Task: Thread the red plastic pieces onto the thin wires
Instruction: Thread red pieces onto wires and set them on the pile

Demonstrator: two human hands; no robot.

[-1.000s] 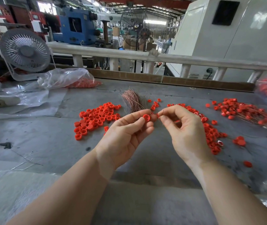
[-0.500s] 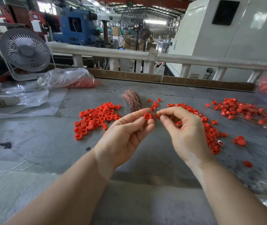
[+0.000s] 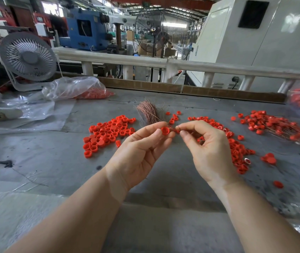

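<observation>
Fingertips of my left hand pinch 1 red plastic piece between thumb and forefinger, its open side tipped toward my right hand. My right thumb and forefinger are closed on what looks like a thin wire, though it is too fine to see clearly; the other fingers curl loosely behind. Compared with half a second ago, the 2 hands have drawn a little closer and the wire tip now sits just beside the piece's rim, so I judge the threading is about to happen rather than done.

On the table, the loose pile of red pieces lies at 10 o'clock from my hands, the bundle of copper wires at 12 o'clock, a second scatter of red pieces at 3 o'clock under and beyond my right hand, and the finished pieces on wires at 2 o'clock, well apart. A plastic bag of more red pieces rests at 10 o'clock, farther back, near a small fan. Plenty of loose pieces remain, so the job is far from over.
</observation>
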